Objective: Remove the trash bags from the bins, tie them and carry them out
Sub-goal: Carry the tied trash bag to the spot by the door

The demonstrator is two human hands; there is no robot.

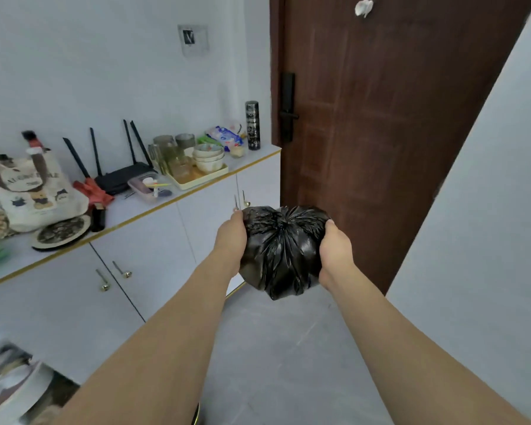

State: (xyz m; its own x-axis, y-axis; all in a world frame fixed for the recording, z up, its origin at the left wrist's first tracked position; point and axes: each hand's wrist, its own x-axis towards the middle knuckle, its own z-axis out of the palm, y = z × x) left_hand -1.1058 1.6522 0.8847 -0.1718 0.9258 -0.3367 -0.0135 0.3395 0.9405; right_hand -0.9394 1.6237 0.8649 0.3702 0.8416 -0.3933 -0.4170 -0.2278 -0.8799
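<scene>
A black trash bag (284,251), gathered at its top into a tight bunch, hangs in the air in front of me at about waist height. My left hand (232,237) holds its left side and my right hand (334,246) holds its right side, fingers wrapped around the far side out of sight. Both arms are stretched forward. No bin is in view.
A brown door (396,118) with a black handle lock (288,108) stands shut straight ahead. On the left runs a white cabinet (154,259) whose top carries a router, bowls on a tray, a tote bag and a flask. A white wall (488,240) closes the right side. Grey floor lies below.
</scene>
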